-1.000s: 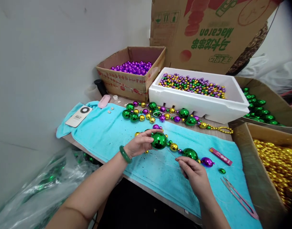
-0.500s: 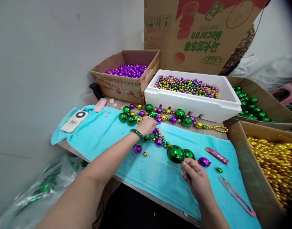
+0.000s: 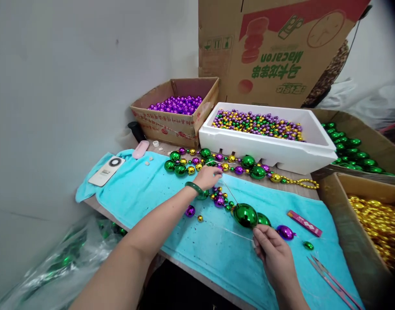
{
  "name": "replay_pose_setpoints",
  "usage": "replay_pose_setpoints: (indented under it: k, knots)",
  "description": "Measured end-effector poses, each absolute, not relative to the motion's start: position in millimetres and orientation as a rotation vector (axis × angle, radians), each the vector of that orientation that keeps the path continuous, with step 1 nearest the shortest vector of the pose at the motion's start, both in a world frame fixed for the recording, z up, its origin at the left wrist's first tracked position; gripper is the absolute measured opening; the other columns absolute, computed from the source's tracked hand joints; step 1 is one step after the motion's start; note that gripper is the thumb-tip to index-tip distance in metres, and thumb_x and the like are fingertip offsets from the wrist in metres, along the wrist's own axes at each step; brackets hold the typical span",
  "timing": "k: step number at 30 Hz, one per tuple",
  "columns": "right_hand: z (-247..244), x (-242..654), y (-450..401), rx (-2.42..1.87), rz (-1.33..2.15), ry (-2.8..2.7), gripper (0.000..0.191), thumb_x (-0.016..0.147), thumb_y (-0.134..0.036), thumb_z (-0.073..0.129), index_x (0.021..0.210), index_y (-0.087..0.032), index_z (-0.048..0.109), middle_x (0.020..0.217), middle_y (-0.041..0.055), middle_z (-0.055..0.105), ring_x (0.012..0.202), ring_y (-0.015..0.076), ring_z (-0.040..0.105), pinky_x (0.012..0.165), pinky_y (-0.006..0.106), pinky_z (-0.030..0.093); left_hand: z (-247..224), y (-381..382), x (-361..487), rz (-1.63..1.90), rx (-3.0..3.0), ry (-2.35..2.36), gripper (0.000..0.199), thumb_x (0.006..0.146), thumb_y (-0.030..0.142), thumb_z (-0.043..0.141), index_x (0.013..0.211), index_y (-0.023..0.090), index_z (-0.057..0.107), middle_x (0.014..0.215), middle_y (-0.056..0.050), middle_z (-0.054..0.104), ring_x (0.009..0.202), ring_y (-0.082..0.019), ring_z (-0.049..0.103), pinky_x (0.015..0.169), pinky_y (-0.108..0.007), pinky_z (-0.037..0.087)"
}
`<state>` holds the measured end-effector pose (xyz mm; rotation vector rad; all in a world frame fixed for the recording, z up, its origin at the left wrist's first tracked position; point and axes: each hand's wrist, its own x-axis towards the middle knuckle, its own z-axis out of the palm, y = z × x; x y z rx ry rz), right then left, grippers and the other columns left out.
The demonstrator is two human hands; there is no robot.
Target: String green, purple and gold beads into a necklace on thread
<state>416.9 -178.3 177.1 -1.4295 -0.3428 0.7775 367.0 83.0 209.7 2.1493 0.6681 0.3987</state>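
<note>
Evidently, the left hand [image 3: 209, 177] pinches one thread [image 3: 230, 190] while the right hand [image 3: 275, 253] grips one large green bead [image 3: 245, 215].

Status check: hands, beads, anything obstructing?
Right hand holding large green bead. Left hand pinching thread above it. Bead strands close behind left hand.

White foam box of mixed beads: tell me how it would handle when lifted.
The white foam box has thick, straight walls, so it should stay stiff. Foam is probably light for its size, though the many mixed beads add weight. Its top is open and the beads are small and round, so tilting could spill them.
</note>
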Motion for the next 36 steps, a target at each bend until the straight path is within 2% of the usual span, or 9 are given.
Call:
replay_pose_setpoints:
  k: [4, 9, 19, 31, 34, 36]
  knots:
    - [185, 411, -175, -1.492, 0.667, -0.383, 0.032, 0.071, -0.045, 0.07, 0.081, -0.016, 0.062, 0.052, -0.0036, 0.046, 0.044, 0.0086, 0.041, 0.039, 0.019, 0.031, 229, 77, 344, 0.398, 1.302, 0.507, 0.025, 0.078, 0.028, 0.062, 0.099, 0.016, 0.069, 0.093, -0.009, 0.066, 0.084, -0.015, 0.058, 0.074, -0.029, 0.042]
    - [192, 404, -173, -1.555, 0.598, -0.453, 0.031, 0.074, -0.045, 0.068, 0.081, -0.015, 0.062, 0.052, -0.0035, 0.046, 0.045, 0.0091, 0.042, 0.041, 0.02, 0.033, 243, 70, 319, 0.352, 0.979, 0.418, 0.02, 0.079, 0.023, 0.063, 0.096, 0.013, 0.069, 0.085, -0.007, 0.064, 0.073, -0.011, 0.056, 0.069, -0.025, 0.043]
    - [197, 400, -169, -1.606, 0.565, -0.502, 0.03, 0.075, -0.044, 0.066, 0.083, -0.015, 0.062, 0.052, -0.0041, 0.046, 0.045, 0.009, 0.042, 0.041, 0.02, 0.033, 241, 65, 305, 0.382, 1.005, 0.433, 0.025, 0.075, 0.02, 0.068, 0.099, 0.015, 0.069, 0.092, -0.007, 0.064, 0.081, -0.012, 0.057, 0.072, -0.026, 0.044]
    - [202, 399, -166, -1.684, 0.568, -0.497, 0.036, 0.071, -0.048, 0.066, 0.08, -0.014, 0.062, 0.049, -0.0046, 0.043, 0.044, 0.0089, 0.038, 0.04, 0.021, 0.031, 242, 64, 304, 0.448, 1.14, 0.49, 0.026, 0.069, 0.024, 0.072, 0.094, 0.016, 0.071, 0.099, -0.007, 0.065, 0.078, -0.01, 0.055, 0.072, -0.026, 0.044]
    - [200, 399, -165, -1.675, 0.578, -0.466, 0.037, 0.069, -0.049, 0.068, 0.079, -0.014, 0.062, 0.048, -0.0049, 0.042, 0.043, 0.0082, 0.037, 0.039, 0.02, 0.029, 245, 60, 304, 0.521, 1.295, 0.477, 0.031, 0.07, 0.022, 0.071, 0.1, 0.017, 0.069, 0.095, -0.006, 0.066, 0.079, -0.01, 0.055, 0.074, -0.027, 0.044]
    - [197, 399, -163, -1.644, 0.606, -0.437, 0.037, 0.067, -0.049, 0.07, 0.078, -0.014, 0.063, 0.048, -0.0048, 0.043, 0.043, 0.0078, 0.037, 0.039, 0.019, 0.029, 249, 58, 304, 0.54, 1.426, 0.41, 0.041, 0.07, 0.02, 0.07, 0.111, 0.018, 0.064, 0.094, -0.005, 0.066, 0.081, -0.011, 0.056, 0.078, -0.027, 0.044]
